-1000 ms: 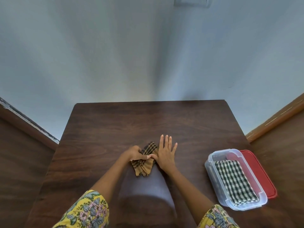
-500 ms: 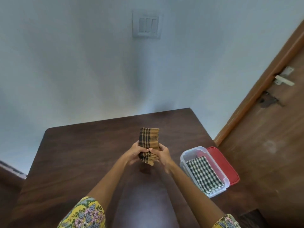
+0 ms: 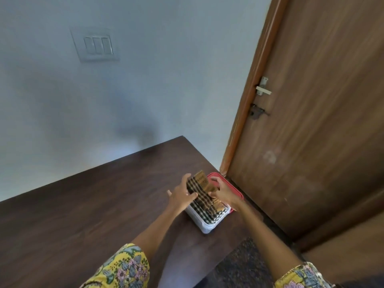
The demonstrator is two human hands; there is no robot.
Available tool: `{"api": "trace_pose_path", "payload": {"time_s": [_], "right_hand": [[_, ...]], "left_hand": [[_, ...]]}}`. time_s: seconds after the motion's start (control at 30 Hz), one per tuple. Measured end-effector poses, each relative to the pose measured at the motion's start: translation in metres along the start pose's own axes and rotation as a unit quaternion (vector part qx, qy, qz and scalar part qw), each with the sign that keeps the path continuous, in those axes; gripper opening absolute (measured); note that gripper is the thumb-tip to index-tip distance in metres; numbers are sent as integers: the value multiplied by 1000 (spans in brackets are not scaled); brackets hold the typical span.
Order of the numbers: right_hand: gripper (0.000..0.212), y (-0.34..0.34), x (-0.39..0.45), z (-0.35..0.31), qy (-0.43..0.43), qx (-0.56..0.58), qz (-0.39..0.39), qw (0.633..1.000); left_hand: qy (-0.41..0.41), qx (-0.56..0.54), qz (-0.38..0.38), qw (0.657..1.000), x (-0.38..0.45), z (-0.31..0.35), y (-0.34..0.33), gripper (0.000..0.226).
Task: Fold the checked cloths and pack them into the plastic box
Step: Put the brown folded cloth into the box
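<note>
Our left hand (image 3: pixel 181 196) and right hand (image 3: pixel 222 193) pinch the folded brown checked cloth (image 3: pixel 201 191) between them, over the plastic box (image 3: pixel 204 225) at the table (image 3: pixel 83 204) edge — careless release may unfold it or nudge the box off.

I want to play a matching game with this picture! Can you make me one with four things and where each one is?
Things:
1. brown checked cloth
2. red lid
3. plastic box
4. switch plate

Places:
A. on the wall
B. on the table, near its right edge
C. held in both hands above the box
D. under the box, sticking out on its door side

Pairs: 1-C, 2-D, 3-B, 4-A
</note>
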State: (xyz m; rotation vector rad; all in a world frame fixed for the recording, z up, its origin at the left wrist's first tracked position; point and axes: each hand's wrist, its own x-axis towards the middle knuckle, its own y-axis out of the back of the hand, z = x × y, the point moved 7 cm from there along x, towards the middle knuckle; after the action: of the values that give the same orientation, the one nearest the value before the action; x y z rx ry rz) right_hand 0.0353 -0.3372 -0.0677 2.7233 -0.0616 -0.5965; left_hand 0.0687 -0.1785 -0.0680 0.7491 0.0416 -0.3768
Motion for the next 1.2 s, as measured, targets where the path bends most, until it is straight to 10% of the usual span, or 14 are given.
{"api": "trace_pose_path", "payload": {"time_s": [0.37,0.57,0.67,0.87,1.2], "right_hand": [[44,-13,10,23,-34,-283,-32,958],[46,-33,7,-10,45,-602,72,794],[51,-54,16,-19,178,-626,-15,759],[84,-50,29,45,31,-559,-156,813],[81,-54,40,68,12,-517,-169,839]], "left_hand": [[1,190,32,981,-6,3,-27,25],[9,282,-6,959,4,2,-37,43],[-15,338,-32,941,10,4,-47,63],[7,441,-120,889,21,-7,-67,67],[61,525,-188,828,34,-17,-84,69]]}}
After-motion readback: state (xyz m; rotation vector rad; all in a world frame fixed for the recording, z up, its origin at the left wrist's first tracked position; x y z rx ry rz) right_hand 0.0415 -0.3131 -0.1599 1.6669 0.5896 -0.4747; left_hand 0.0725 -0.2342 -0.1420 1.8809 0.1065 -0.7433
